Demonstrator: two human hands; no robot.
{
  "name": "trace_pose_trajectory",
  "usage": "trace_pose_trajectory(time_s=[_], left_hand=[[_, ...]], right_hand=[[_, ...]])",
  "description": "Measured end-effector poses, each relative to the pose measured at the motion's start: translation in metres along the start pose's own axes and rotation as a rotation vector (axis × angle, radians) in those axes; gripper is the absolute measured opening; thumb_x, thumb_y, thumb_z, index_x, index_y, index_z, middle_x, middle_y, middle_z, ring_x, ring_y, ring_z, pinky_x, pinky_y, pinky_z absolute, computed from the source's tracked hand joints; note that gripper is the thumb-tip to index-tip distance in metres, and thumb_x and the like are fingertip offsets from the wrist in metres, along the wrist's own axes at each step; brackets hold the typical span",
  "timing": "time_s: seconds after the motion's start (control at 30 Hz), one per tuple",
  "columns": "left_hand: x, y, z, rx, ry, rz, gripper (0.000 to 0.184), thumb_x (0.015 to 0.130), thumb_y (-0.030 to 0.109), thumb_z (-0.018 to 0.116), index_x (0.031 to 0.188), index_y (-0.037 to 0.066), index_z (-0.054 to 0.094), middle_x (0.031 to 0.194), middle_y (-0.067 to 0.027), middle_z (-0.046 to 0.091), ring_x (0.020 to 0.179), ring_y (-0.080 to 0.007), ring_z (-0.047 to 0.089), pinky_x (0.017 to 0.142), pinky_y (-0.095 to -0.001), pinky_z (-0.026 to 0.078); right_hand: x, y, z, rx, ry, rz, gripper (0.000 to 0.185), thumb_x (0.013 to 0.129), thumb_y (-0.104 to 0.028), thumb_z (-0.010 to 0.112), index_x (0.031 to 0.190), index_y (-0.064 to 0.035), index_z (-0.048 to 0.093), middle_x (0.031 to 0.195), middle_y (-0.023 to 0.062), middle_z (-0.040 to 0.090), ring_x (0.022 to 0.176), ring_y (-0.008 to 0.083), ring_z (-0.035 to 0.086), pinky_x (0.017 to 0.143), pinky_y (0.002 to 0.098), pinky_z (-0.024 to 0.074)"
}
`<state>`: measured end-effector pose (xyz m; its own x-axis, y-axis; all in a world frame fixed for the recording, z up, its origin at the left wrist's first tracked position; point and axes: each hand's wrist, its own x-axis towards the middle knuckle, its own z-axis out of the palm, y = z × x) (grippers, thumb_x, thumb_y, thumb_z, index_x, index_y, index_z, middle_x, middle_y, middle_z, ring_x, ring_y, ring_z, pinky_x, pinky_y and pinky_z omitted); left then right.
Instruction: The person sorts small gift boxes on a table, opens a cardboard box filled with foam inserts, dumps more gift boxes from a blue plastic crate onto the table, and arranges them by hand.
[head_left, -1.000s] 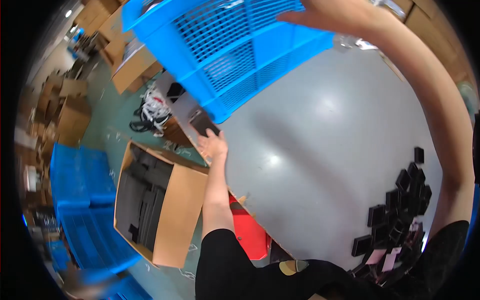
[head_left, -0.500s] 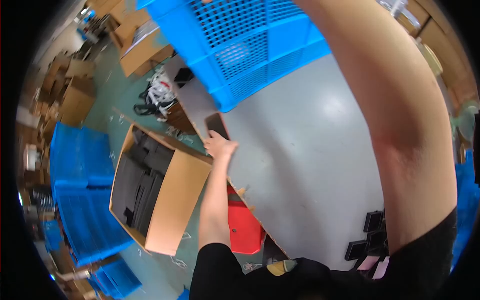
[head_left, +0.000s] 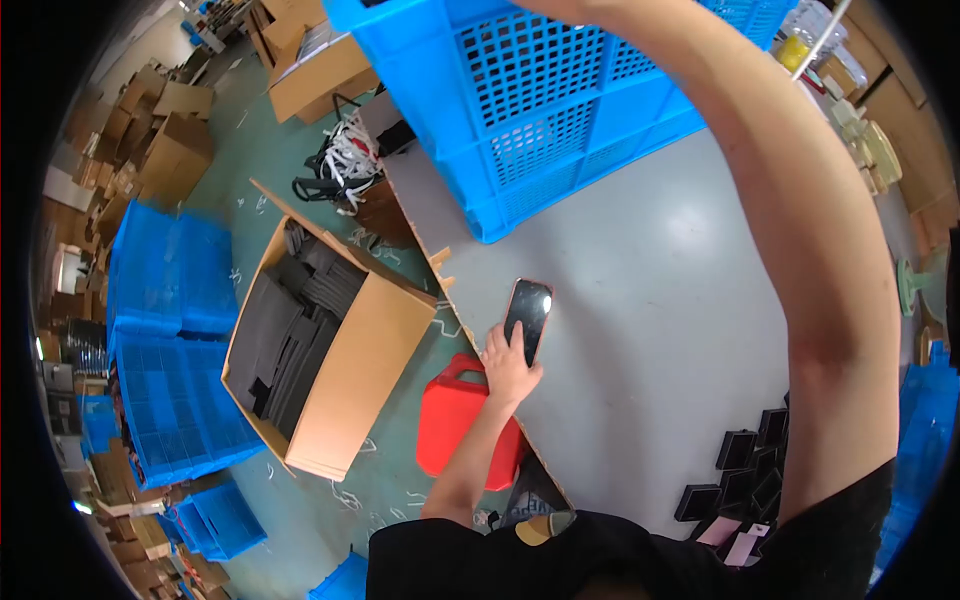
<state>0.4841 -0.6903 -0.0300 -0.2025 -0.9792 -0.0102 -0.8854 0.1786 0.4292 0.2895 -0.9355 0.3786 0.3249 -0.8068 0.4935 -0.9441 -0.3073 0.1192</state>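
Phone [head_left: 529, 322] near edge of open tabletop [head_left: 690, 290]

You wear a black shirt [head_left: 640, 555] with short sleeves [head_left: 845, 520]. Its front shows one small mark [head_left: 540, 528], tan and greyish.

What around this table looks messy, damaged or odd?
The table's edge beside the cardboard box looks frayed, with ragged tan pieces sticking out. White strips lie tangled on the floor, with scraps scattered nearby. Pale marks show on the phone by the left hand; glare or damage, I can't tell.
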Motion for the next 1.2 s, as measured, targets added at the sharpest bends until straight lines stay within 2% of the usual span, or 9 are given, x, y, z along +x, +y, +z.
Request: trace_pose_trajectory(time_s=[0.1, 0.2, 0.27, 0.3, 0.37, 0.53, 0.7, 1.1, 1.2], left_hand=[[-0.003, -0.013, 0.000, -0.063, 0.033, 0.071, 0.076, 0.061, 0.021, 0.077, 0.129, 0.005, 0.047, 0.129, -0.0215, 0.040, 0.122, -0.0392, 0.038, 0.099, -0.0491, 0.034], [-0.005, -0.017, -0.004, -0.086, 0.033, 0.146, 0.077, 0.058, 0.018, 0.079, 0.127, 0.006, 0.048, 0.129, -0.0229, 0.043, 0.120, -0.0409, 0.042, 0.099, -0.0472, 0.036], [-0.007, -0.019, 0.001, -0.142, -0.039, 0.119, 0.075, 0.059, 0.016, 0.076, 0.128, 0.008, 0.047, 0.130, -0.0212, 0.042, 0.121, -0.0409, 0.041, 0.099, -0.0474, 0.036], [-0.010, -0.013, 0.002, -0.094, -0.024, 0.128, 0.074, 0.058, 0.015, 0.075, 0.127, 0.007, 0.047, 0.130, -0.0214, 0.042, 0.121, -0.0413, 0.041, 0.099, -0.0480, 0.036], [-0.022, -0.003, 0.007, -0.052, -0.057, 0.140, 0.073, 0.057, 0.013, 0.073, 0.124, 0.007, 0.048, 0.130, -0.0218, 0.043, 0.120, -0.0419, 0.041, 0.098, -0.0491, 0.036], [-0.067, 0.016, 0.022, -0.098, -0.223, 0.286, 0.070, 0.055, 0.010, 0.070, 0.122, 0.007, 0.048, 0.133, -0.0219, 0.041, 0.124, -0.0413, 0.039, 0.102, -0.0501, 0.033], [-0.113, 0.029, 0.013, 0.013, -0.305, 0.411, 0.068, 0.057, 0.010, 0.070, 0.121, 0.006, 0.049, 0.137, -0.0217, 0.038, 0.130, -0.0398, 0.033, 0.106, -0.0502, 0.028], [-0.125, 0.058, -0.032, 0.043, -0.384, 0.435, 0.070, 0.061, 0.006, 0.066, 0.127, 0.001, 0.042, 0.139, -0.0280, 0.034, 0.131, -0.0422, 0.031, 0.109, -0.0499, 0.024], [-0.131, 0.069, -0.044, 0.081, -0.493, 0.582, 0.069, 0.062, 0.006, 0.065, 0.127, 0.000, 0.042, 0.138, -0.0287, 0.035, 0.131, -0.0423, 0.032, 0.109, -0.0500, 0.024]], right_hand=[[-0.012, -0.008, -0.017, 0.008, -0.059, 0.011, 0.041, 0.081, -0.041, 0.061, 0.079, -0.0011, 0.071, 0.081, 0.0195, 0.068, 0.081, 0.0337, 0.067, 0.078, 0.0415, 0.0526], [-0.029, -0.015, -0.033, 0.051, -0.041, 0.033, 0.038, 0.078, -0.039, 0.066, 0.082, -0.0010, 0.068, 0.084, 0.0181, 0.068, 0.084, 0.0317, 0.067, 0.077, 0.0401, 0.0521], [-0.042, -0.018, -0.020, 0.038, 0.027, 0.044, 0.054, 0.080, -0.057, 0.059, 0.088, -0.0054, 0.072, 0.082, 0.0142, 0.069, 0.089, 0.0325, 0.066, 0.078, 0.0421, 0.0515], [-0.044, -0.018, -0.018, -0.004, 0.018, 0.064, 0.066, 0.074, -0.069, 0.054, 0.084, -0.0066, 0.073, 0.085, 0.0161, 0.068, 0.087, 0.0322, 0.065, 0.077, 0.0430, 0.0503], [-0.059, -0.023, -0.025, 0.005, 0.001, 0.104, 0.061, 0.075, -0.064, 0.055, 0.088, -0.0076, 0.073, 0.092, 0.0148, 0.068, 0.095, 0.0302, 0.062, 0.084, 0.0429, 0.0441], [-0.091, -0.036, -0.048, 0.046, -0.038, 0.084, 0.057, 0.077, -0.064, 0.054, 0.090, -0.0111, 0.073, 0.093, 0.0058, 0.067, 0.092, 0.0210, 0.058, 0.077, 0.0345, 0.0383], [-0.120, -0.039, -0.062, 0.037, 0.027, 0.091, 0.054, 0.075, -0.060, 0.058, 0.085, -0.0090, 0.072, 0.089, 0.0067, 0.066, 0.088, 0.0208, 0.056, 0.075, 0.0340, 0.0371], [-0.169, -0.028, -0.129, 0.075, 0.081, 0.004, 0.050, 0.073, -0.057, 0.061, 0.076, -0.0091, 0.073, 0.085, 0.0070, 0.067, 0.087, 0.0217, 0.058, 0.077, 0.0335, 0.0375], [-0.172, -0.023, -0.143, 0.104, 0.032, 0.000, 0.052, 0.075, -0.061, 0.058, 0.080, -0.0113, 0.073, 0.090, 0.0053, 0.067, 0.090, 0.0207, 0.057, 0.078, 0.0338, 0.0373]])
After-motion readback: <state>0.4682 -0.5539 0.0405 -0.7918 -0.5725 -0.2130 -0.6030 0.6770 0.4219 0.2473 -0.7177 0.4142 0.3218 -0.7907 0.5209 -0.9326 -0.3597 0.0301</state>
